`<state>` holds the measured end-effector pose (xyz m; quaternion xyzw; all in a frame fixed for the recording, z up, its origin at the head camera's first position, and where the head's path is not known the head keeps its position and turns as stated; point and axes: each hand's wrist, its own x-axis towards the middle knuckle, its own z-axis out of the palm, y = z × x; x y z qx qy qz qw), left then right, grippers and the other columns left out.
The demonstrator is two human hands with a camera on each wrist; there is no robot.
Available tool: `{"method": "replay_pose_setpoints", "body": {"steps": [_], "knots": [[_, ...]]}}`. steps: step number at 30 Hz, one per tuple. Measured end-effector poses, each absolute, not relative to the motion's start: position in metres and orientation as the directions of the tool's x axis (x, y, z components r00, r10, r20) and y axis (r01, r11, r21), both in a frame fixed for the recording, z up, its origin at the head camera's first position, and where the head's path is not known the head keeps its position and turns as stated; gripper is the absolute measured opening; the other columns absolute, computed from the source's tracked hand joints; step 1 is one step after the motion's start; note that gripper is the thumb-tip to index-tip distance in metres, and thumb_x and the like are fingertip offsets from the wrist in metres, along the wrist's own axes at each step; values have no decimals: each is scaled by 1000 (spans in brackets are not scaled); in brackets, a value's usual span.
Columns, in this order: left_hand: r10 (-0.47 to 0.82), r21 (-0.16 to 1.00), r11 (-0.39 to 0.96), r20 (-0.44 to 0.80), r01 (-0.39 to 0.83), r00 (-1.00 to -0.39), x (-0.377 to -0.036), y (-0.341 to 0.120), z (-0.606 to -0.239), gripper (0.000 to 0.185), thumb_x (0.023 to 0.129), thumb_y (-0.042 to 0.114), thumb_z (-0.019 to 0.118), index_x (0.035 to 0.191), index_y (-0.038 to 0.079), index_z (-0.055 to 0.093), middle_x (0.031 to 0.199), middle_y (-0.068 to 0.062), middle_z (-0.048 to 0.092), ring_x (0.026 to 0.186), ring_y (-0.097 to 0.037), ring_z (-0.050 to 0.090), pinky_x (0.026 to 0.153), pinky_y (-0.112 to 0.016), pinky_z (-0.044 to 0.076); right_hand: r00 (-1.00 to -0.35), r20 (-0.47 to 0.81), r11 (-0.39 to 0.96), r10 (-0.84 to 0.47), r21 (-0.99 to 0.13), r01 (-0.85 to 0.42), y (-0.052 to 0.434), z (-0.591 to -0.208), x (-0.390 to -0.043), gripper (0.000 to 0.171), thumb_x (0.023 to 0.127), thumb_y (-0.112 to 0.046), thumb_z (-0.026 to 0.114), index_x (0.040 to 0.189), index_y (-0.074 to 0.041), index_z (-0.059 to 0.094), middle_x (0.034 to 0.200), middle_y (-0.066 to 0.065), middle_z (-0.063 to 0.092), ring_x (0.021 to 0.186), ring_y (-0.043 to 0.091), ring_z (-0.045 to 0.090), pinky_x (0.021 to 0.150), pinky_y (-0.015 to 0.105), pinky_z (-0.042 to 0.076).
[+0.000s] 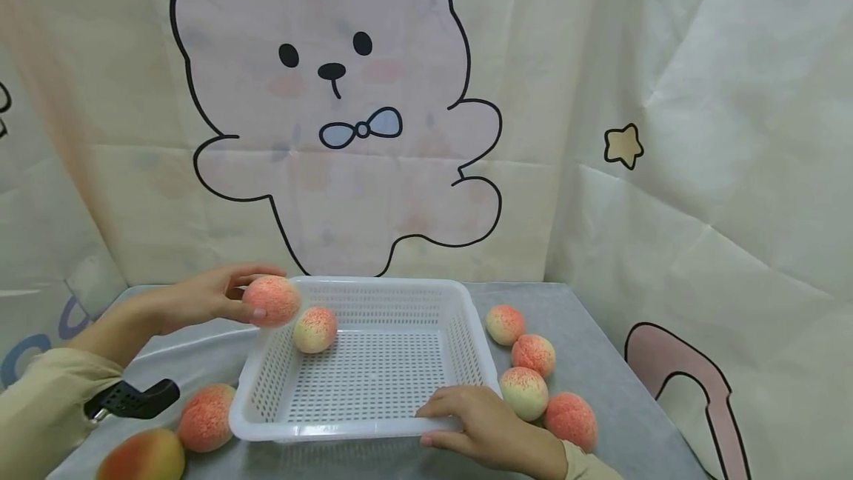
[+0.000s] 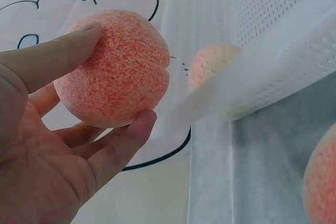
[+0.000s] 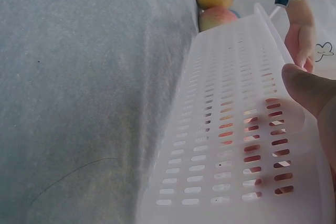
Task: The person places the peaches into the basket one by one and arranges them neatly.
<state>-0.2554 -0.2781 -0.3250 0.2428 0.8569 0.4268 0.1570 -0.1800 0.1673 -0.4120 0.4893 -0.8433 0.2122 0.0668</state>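
Observation:
My left hand [image 1: 200,301] holds a pink-speckled peach [image 1: 272,301] over the left rim of a white perforated plastic basket [image 1: 360,432]. In the left wrist view, the thumb lies on one side of this peach [image 2: 115,72] and the fingertips on the other. One paler peach [image 1: 315,330] sits inside the basket, near its left wall. My right hand [image 1: 493,428] grips the basket's near rim toward the right corner. The right wrist view shows its thumb [image 3: 310,90] over the rim; the basket wall partly hides the other fingers.
Several peaches [image 1: 524,393] lie in a loose row right of the basket. Left of it, another peach [image 1: 206,418] touches a yellow-red mango-like fruit [image 1: 142,456]. Grey cloth [image 1: 533,295] covers the table, and a printed cartoon curtain [image 1: 520,132] hangs behind.

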Motion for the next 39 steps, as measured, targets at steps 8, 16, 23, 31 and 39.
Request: {"method": "replay_pose_setpoints", "body": {"steps": [8, 16, 23, 31, 39], "knots": [[564, 790, 539, -82, 291, -822, -261, -257, -321, 61, 92, 24, 72, 146, 15, 46, 136, -12, 61, 128, -33, 54, 97, -48, 50, -522, 308, 438, -795, -303, -846, 168, -411, -179, 25, 97, -42, 65, 110, -23, 76, 101, -12, 75, 94, -5, 65, 81, 15, 51], [563, 772, 566, -106, 289, -819, -269, -233, -319, 66, 91, 27, 74, 148, 15, 43, 143, -14, 57, 128, -36, 57, 101, -57, 48, -522, 314, 437, -793, -304, -847, 168, -410, -181, 24, 97, -42, 64, 109, -24, 76, 100, -14, 74, 93, -5, 65, 80, 14, 50], [553, 751, 604, -154, 267, -819, -275, -215, -323, 65, 90, 25, 76, 146, 13, 44, 142, -18, 56, 122, -33, 60, 101, -54, 49, -515, 325, 436, -793, -288, -853, 167, -410, -180, 20, 95, -37, 69, 108, -24, 76, 99, -14, 74, 92, -5, 65, 80, 13, 50], [558, 736, 618, -164, 276, -814, -280, -199, -328, 62, 89, 21, 78, 142, 12, 46, 141, -20, 55, 118, -29, 61, 97, -46, 52, -517, 323, 436, -792, -294, -851, 166, -409, -179, 21, 96, -38, 68, 108, -24, 76, 100, -14, 74, 92, -5, 65, 81, 13, 50], [598, 743, 597, -161, 303, -785, -287, -180, -337, 58, 90, 18, 76, 140, 8, 47, 141, -23, 53, 116, -30, 62, 96, -44, 54, -518, 320, 428, -793, -312, -848, 167, -409, -178, 18, 94, -34, 70, 108, -24, 76, 100, -13, 74, 94, -4, 66, 82, 16, 52]]}}
